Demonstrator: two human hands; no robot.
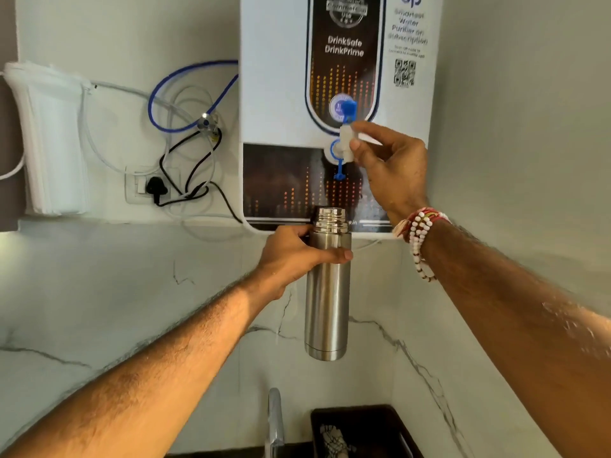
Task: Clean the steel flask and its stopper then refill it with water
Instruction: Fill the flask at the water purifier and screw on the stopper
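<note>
Head view: At the wall-mounted water purifier [274, 94], your left hand [291, 249] holds the steel flask [327, 292] in mid-air, the grip wrapped round its shoulder just under the threaded neck, thumb across the front. The flask hangs upright, long axis vertical, open mouth up and no stopper in sight. Your right hand [386, 163], beaded bracelets [420, 233] at the wrist, reaches above it, thumb and forefinger pinching the white tap [345, 140] below its blue lever [347, 109].

The relation that counts runs straight up and down: the flask's mouth sits below the tap, slightly to its left and apart from it, with the purifier's dark lower panel between them. No stream of water can be made out. By the look of things the refill is about to begin, and it turns on the left grip bringing the mouth squarely under the spout while the right, the nearer hand, works the tap.

Far below, a sink faucet [275, 421] and a dark tray [363, 424] edge into frame.
</note>
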